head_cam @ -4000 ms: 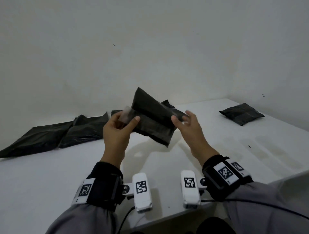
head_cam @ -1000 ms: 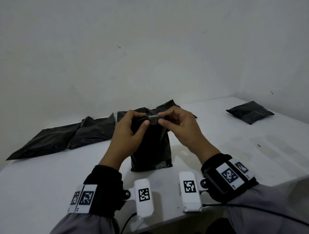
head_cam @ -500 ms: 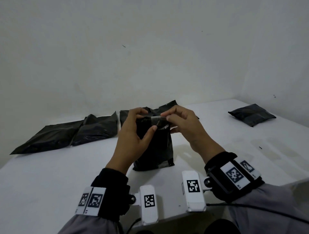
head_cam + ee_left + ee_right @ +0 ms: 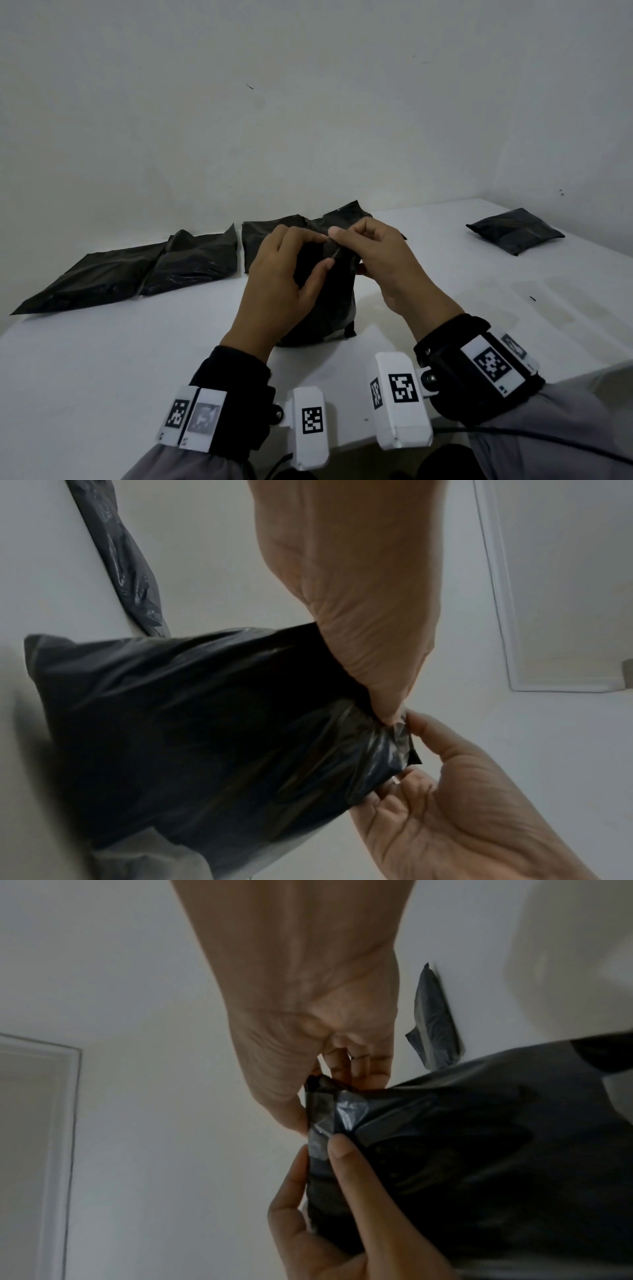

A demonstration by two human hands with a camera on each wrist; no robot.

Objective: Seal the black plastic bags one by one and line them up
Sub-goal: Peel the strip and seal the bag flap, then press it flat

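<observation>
black bag (image 4: 329,291) upright on white table (image 4: 102,359), its lower half masked by both hands | left hand (image 4: 277,291) and right hand (image 4: 383,263) pinch its folded top edge; seal strip hard to make out | flat bags (image 4: 144,267) lie behind

- A white flat table (image 4: 102,370) set against pale walls carries everything.
- A black plastic bag (image 4: 329,308) stands upright on it near the front edge.
- Several flat black plastic bags (image 4: 144,267) lie in a row along the back.
- One plump black plastic bag (image 4: 513,231) lies apart at far right.
</observation>
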